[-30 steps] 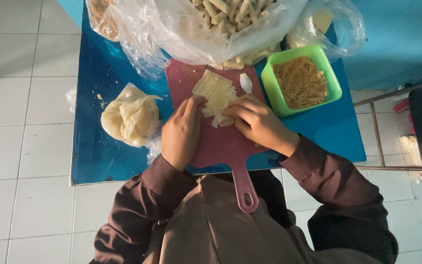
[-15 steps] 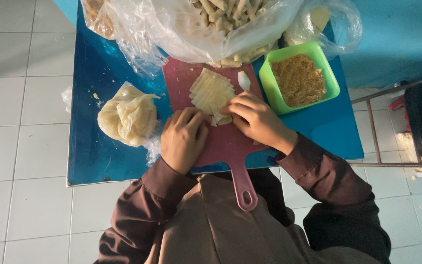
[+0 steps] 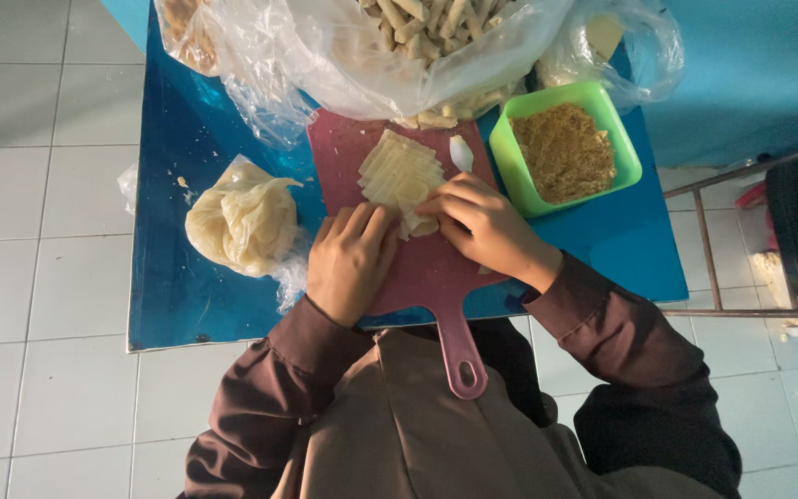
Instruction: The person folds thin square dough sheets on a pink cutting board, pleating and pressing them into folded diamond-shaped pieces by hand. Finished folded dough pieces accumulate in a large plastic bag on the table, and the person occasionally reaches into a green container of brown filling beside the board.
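Observation:
A stack of pale square dough wrappers [image 3: 399, 169] lies on a dark red cutting board [image 3: 422, 277] with a handle pointing toward me. My left hand [image 3: 351, 260] and my right hand [image 3: 479, 226] meet at the stack's near edge, fingers curled around a small rolled wrapper [image 3: 417, 225] on the board. A small white lump [image 3: 461, 153] lies on the board beside the stack.
A green square bowl [image 3: 508, 169] of brown crumbly filling sits right of the board. A clear plastic bag of finished rolls [image 3: 436, 42] lies at the back. A bagged lump of pale dough [image 3: 244, 222] rests left on the blue table [image 3: 187, 305]. A metal rack [image 3: 741, 249] stands right.
Both hands have shifted slightly toward me along the board while working the wrapper between them. The camera view has drifted a little; the other things have not moved.

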`<move>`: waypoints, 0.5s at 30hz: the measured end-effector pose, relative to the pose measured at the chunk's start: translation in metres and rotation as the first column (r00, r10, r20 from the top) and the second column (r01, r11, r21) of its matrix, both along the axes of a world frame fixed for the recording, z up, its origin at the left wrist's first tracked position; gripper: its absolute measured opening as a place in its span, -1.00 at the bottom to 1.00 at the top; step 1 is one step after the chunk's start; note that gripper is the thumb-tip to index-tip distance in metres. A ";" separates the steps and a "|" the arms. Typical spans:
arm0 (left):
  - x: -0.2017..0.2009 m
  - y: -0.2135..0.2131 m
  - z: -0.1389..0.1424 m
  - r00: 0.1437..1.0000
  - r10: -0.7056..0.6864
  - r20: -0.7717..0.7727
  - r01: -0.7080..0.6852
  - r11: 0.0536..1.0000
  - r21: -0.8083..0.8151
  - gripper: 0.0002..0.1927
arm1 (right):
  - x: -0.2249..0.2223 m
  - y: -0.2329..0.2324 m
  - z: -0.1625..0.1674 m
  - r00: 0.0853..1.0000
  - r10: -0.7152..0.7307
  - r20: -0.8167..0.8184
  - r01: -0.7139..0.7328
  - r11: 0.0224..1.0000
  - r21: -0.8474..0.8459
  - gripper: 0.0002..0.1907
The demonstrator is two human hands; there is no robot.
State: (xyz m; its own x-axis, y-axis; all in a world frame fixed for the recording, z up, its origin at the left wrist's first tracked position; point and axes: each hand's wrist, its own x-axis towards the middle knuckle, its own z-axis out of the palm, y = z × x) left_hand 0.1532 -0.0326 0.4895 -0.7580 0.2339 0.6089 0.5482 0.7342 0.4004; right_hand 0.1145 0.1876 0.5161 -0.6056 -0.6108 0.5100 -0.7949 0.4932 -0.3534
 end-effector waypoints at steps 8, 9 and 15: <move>-0.003 0.000 0.004 0.981 -0.155 -0.118 0.156 0.988 -0.004 -0.76 | -0.001 0.001 -0.002 1.000 -0.002 -0.008 0.002 1.000 0.007 -0.69; -0.003 0.001 0.004 0.979 -0.164 -0.123 0.165 0.986 -0.001 -0.78 | -0.001 0.001 -0.002 1.000 0.001 -0.009 -0.001 1.000 0.012 -0.68; -0.009 0.011 -0.001 0.996 -0.083 0.041 0.077 0.987 0.141 -0.86 | -0.001 -0.001 0.006 0.999 0.032 0.005 -0.032 0.999 0.010 -0.73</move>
